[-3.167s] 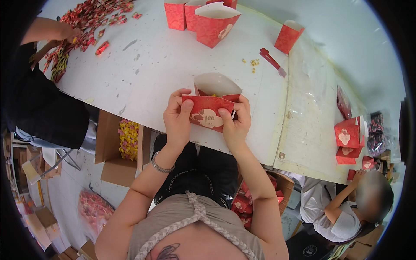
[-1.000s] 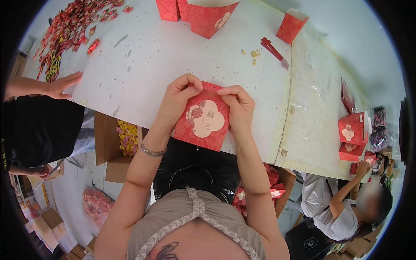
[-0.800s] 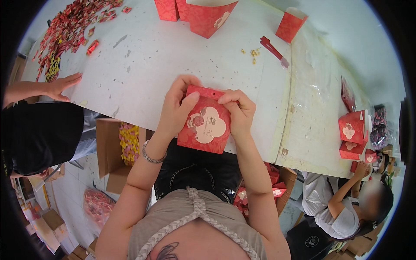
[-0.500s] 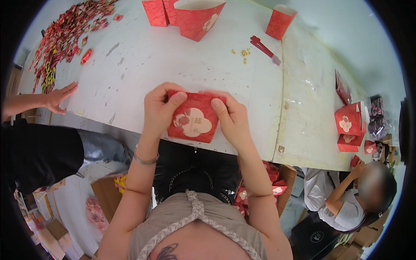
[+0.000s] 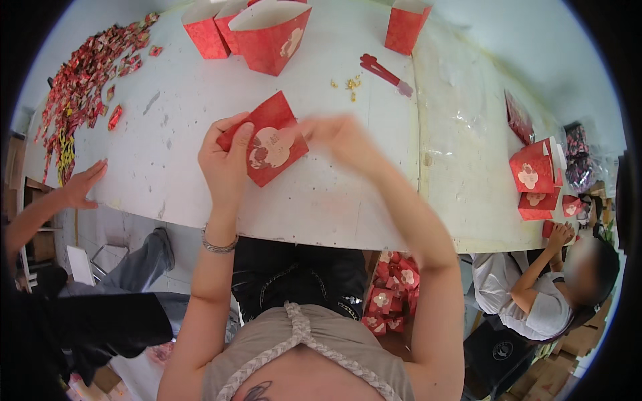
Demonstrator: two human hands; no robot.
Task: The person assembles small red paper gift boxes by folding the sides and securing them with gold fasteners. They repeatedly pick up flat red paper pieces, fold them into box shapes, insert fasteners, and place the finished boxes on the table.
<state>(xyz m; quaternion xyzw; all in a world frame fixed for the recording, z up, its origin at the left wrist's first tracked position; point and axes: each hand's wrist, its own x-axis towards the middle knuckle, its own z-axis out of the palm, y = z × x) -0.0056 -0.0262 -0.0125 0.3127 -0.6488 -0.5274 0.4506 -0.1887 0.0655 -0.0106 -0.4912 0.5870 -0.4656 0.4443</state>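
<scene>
A red paper candy box [image 5: 269, 170] with a cream flower-shaped label is tilted above the white table. My left hand [image 5: 227, 154] grips its left side, thumb on the front face and fingers behind. My right hand [image 5: 338, 137] is smeared by motion at the box's right edge; whether it touches the box I cannot tell. Beyond them lie small gold pieces [image 5: 353, 85] and a dark red strip with a pale pink end [image 5: 384, 73]. Several open-topped red boxes [image 5: 267, 50] stand at the far side.
A heap of red wrapped sweets [image 5: 87, 80] covers the far left of the table [image 5: 180, 154]. A co-worker's hand [image 5: 83, 187] rests at the left edge. At right, another person [image 5: 535, 294] sits near more red boxes [image 5: 531, 174]. A carton of red boxes [image 5: 391, 287] stands below the table.
Both hands held the box upright before. Now it is tilted in my left hand, farther from the table's front edge, and my right hand has shifted to its right edge in a blur.
</scene>
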